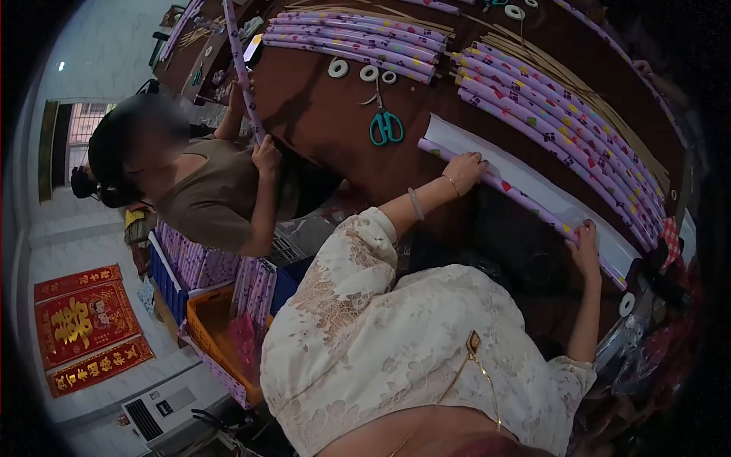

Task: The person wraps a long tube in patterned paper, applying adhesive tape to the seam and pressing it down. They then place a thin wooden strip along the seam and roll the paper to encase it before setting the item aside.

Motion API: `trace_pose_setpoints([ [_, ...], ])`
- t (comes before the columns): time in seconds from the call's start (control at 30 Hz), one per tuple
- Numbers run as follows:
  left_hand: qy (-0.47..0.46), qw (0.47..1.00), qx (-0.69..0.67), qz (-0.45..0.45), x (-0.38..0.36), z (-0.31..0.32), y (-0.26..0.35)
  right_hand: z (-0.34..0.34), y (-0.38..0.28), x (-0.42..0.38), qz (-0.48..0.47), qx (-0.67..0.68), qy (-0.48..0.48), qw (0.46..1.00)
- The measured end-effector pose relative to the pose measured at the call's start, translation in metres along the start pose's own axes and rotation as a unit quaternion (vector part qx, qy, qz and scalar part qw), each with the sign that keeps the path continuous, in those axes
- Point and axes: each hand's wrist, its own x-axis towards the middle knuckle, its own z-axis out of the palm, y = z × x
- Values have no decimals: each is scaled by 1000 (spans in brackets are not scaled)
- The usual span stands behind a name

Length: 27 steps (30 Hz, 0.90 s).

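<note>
A purple patterned paper roll (525, 204) lies along the near edge of the brown table, with a strip of its white underside (533, 183) spread flat behind it. My left hand (465, 169) rests on the roll toward its left end, fingers bent over it. Near the right end, my right hand (585, 247) has its thumb and fingers on the same roll. Teal-handled scissors (387, 127) lie left of the paper, below several white tape rolls (368, 73).
Finished-looking purple rolls (563, 137) are stacked behind the paper, others (350, 46) farther left. A co-worker (213, 183) at left holds a long purple roll (242, 76). An orange crate (209, 324) and a blue crate (164, 266) stand below. Another person's hand (644, 68) is at upper right.
</note>
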Motion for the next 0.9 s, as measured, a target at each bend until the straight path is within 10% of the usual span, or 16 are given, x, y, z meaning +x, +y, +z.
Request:
trace_pose_setpoints([
  [0.9, -24, 999, 39, -1, -11, -1, 2, -5, -20, -27, 42, -8, 1, 999],
])
